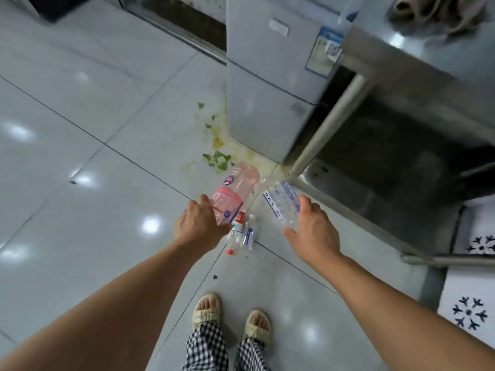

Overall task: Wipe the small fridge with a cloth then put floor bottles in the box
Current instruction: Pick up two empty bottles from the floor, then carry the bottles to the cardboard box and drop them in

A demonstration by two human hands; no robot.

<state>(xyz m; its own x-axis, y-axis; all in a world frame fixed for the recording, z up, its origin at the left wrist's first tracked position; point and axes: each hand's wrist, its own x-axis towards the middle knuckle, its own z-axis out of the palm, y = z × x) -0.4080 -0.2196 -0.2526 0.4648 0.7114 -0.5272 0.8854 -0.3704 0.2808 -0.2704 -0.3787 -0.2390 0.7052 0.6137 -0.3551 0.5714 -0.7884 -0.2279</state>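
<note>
A person stands on a tiled floor [80,145] before the small fridge [270,84] at twelve o'clock, a steel worktop [417,65] at two o'clock carrying a bunched cloth [434,14]. The left hand [199,227] has its grip curled round the lower body of a pink-labelled bottle [235,191]; the right hand [314,231] wraps fingers and thumb loosely about a clear blue-labelled bottle [282,204], both lifted just above the floor near the worktop leg [324,127]. Two smaller bottles lie between the hands at six o'clock of them: a red-capped bottle [235,235] and a small clear bottle [249,234]. All look empty, so light, thin-walled and easily crushed; a mid-body hold suits them. Green scraps [218,159] and a yellowish stain lie at the fridge's foot. No box is in view.
</note>
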